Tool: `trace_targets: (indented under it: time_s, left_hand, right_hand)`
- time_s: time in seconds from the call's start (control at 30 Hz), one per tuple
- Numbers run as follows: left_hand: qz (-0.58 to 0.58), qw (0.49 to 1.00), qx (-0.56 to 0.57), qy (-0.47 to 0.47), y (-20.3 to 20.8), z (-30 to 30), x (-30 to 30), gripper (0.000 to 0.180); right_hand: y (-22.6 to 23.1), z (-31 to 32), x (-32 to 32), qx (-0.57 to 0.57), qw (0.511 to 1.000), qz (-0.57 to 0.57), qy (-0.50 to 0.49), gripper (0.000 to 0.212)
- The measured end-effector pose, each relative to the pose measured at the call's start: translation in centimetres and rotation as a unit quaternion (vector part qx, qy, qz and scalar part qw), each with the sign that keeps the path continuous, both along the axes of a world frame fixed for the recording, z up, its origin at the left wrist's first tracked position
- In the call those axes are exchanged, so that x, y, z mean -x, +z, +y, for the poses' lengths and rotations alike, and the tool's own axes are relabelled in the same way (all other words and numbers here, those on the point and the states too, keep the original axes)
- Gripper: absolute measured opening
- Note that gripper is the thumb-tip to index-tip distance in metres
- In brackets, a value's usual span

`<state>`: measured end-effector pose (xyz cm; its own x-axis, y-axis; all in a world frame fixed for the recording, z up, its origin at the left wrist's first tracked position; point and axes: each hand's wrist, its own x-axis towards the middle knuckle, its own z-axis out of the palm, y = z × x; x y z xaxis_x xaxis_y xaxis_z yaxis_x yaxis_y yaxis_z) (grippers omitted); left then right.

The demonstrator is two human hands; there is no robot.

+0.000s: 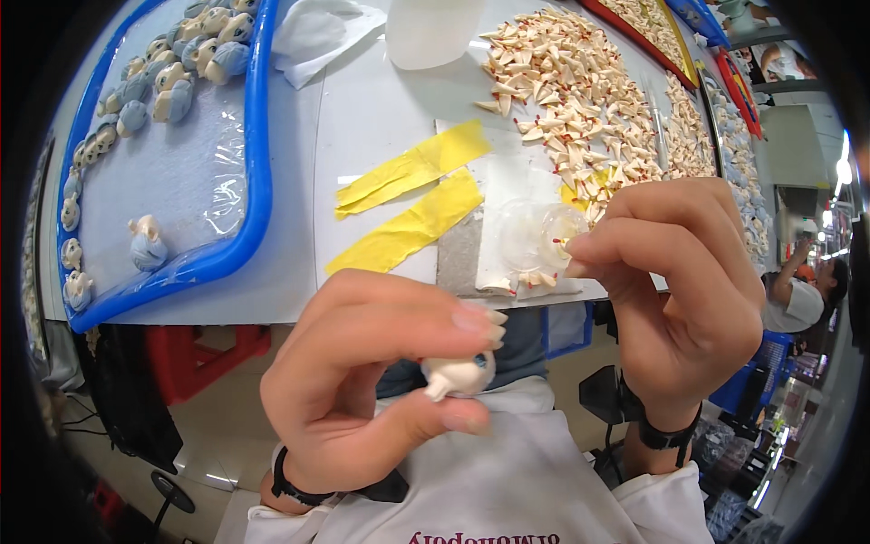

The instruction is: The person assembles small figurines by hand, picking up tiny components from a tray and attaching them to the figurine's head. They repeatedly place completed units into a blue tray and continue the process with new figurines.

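My left hand [362,381] is closed, its thumb and fingers around a small cream doll head [464,374] with a blue eye, held in front of the table edge. Much of the head is hidden behind the fingers. My right hand [680,281] pinches a tiny red-tipped piece [563,241] at its fingertips, over a small clear round dish [530,238]. That dish sits on a white pad [494,213] near the table's front edge. A few cream pieces with red tips [539,280] lie beside the dish.
Yellow tape strips [408,222] cross the table. Behind my right hand spreads a large heap of red-tipped cream pieces [580,91]. A blue-rimmed tray [258,172] at left holds several doll heads with blue hair [148,243]. A red stool [195,363] stands below; another person [802,295] is at right.
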<state>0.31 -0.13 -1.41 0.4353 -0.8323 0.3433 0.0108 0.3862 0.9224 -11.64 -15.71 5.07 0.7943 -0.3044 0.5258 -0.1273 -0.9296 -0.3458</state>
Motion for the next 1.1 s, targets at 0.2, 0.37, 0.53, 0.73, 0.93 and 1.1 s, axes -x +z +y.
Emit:
trace_targets:
  time_s: [0.2, 0.37, 0.53, 0.73, 0.93, 1.1]
  left_hand:
    - [0.188, 0.98, -0.033, 0.053, 1.7, -0.8, 2.3, 0.051]
    - [0.154, 0.986, -0.037, 0.057, 0.5, -0.2, 2.4, 0.057]
    - [0.147, 0.986, -0.046, 0.068, 0.3, 0.3, 2.8, 0.057]
    - [0.164, 0.981, -0.066, 0.084, 0.7, 0.0, 3.4, 0.057]
    - [0.218, 0.964, -0.116, 0.1, 2.1, -0.5, 3.6, 0.061]
    - [0.099, 0.992, -0.036, 0.069, 2.0, -1.1, 3.1, 0.048]
  right_hand:
    - [0.3, 1.3, 0.5, -0.192, 0.98, -0.018, 0.053, 0.018]
    - [0.4, 4.0, 1.2, -0.297, 0.952, -0.015, 0.075, 0.018]
    - [-0.4, 4.4, 1.3, -0.198, 0.978, -0.042, 0.046, 0.024]
    - [-0.4, 4.3, 1.6, -0.207, 0.977, -0.044, 0.023, 0.022]
    - [-0.8, 4.1, 2.4, -0.235, 0.971, -0.024, 0.036, 0.025]
    - [0.1, 3.3, 3.2, -0.449, 0.89, -0.013, 0.071, 0.049]
